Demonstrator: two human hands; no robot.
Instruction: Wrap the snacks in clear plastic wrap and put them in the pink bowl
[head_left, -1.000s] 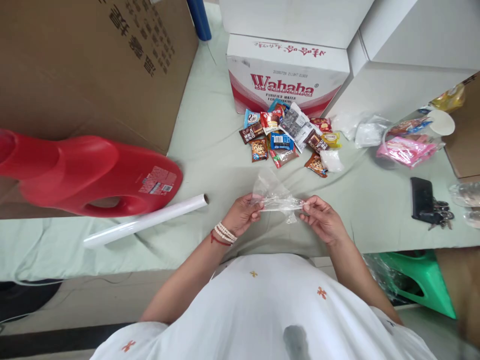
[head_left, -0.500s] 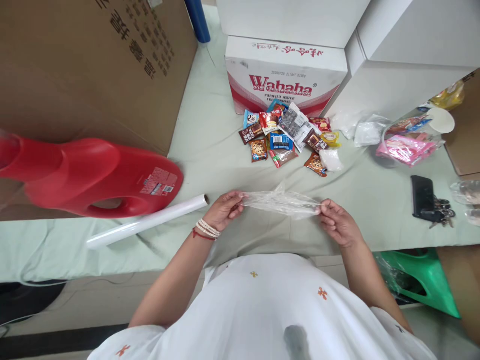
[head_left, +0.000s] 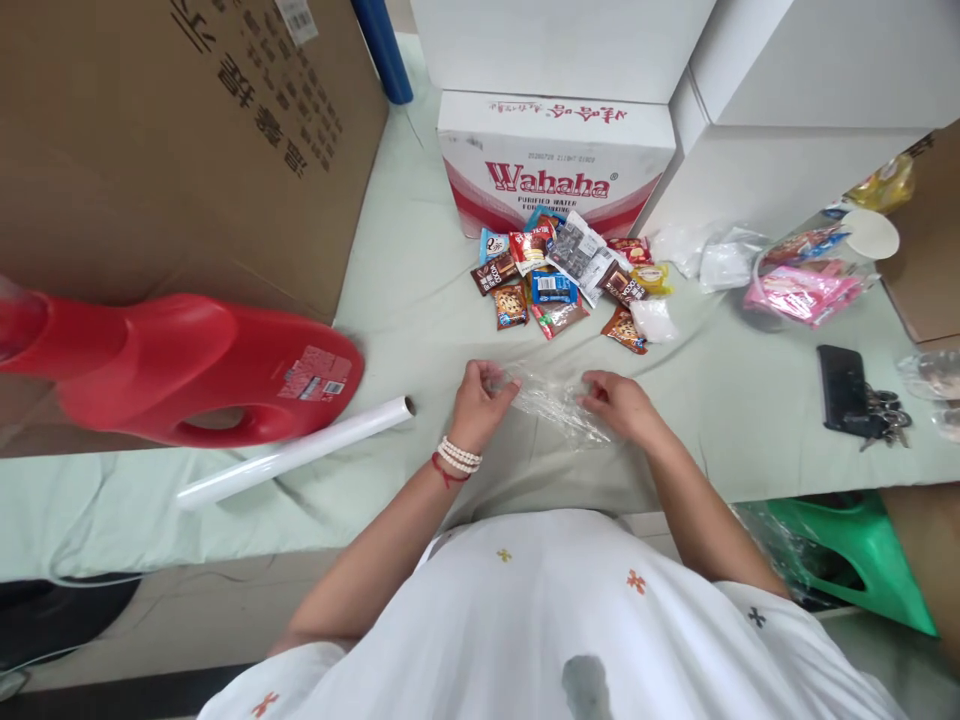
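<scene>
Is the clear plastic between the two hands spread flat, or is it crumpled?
Crumpled: the clear plastic shows many wrinkles and uneven highlights between the left hand and the right hand.

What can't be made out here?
Head view:
Whether bare left hand and bare right hand grip crumpled clear plastic film: hands block it.
Red plastic jug, left end: cut off by left edge.
Fine print on silver-grey snack packet: too small.
Green plastic stool, top: hidden by pale green tablecloth.

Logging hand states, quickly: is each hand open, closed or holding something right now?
Left hand: partly open, thumb apart from fingers, at the clear plastic.
Right hand: fingers curled at the plastic's other side; grip cannot be told.
</scene>
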